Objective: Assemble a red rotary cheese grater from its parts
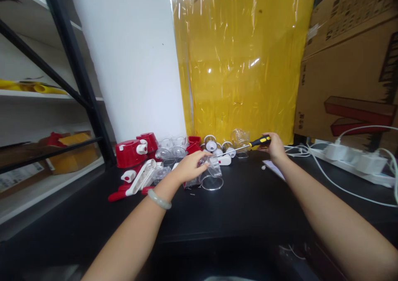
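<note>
My right hand (275, 147) is closed round the black and yellow handle of a screwdriver (260, 141). Its long metal shaft points left toward a clear plastic part (214, 168), which my left hand (193, 166) grips from the left side. Whether the tip touches the part cannot be made out. Just below lies a clear round rim (212, 183) on the black table (236, 214). Behind the hands are several metallic drums with white ends (210, 143), a white piece (225, 160) and red parts (193, 145).
Red housings (130, 153), white crank arms with red handles (141, 180) and clear cups (171, 147) crowd the table's left. At right are a power strip (354, 165) with white cables, a flat pale device (273, 169) and a large cardboard box (348, 73). A yellow plastic curtain (245, 65) hangs behind.
</note>
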Motion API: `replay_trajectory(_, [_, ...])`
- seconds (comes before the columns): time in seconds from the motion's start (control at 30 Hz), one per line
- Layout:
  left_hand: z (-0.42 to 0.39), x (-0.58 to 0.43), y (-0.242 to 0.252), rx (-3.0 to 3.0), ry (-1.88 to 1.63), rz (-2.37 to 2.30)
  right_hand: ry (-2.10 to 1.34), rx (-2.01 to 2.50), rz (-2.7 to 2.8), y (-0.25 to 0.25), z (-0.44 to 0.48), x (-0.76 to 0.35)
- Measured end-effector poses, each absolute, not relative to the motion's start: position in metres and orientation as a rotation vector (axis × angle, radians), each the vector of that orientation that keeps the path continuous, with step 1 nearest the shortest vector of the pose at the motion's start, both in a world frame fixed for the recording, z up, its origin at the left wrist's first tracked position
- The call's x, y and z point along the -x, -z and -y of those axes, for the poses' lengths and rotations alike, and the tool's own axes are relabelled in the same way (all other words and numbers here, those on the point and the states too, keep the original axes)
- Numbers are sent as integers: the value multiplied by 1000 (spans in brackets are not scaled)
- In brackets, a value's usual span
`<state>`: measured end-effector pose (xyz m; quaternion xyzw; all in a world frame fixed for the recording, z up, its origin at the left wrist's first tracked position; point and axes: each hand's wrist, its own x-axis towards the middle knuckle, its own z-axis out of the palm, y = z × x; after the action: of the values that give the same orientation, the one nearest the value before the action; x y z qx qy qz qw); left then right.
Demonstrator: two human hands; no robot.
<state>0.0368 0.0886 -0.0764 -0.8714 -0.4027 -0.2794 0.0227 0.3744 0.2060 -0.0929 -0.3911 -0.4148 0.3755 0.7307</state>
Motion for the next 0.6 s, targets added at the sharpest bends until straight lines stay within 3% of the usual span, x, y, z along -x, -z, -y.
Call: replay_trajectory(0.6, [-89,-37,76,2694,847,1255,-805,888,925,95,-208,-375])
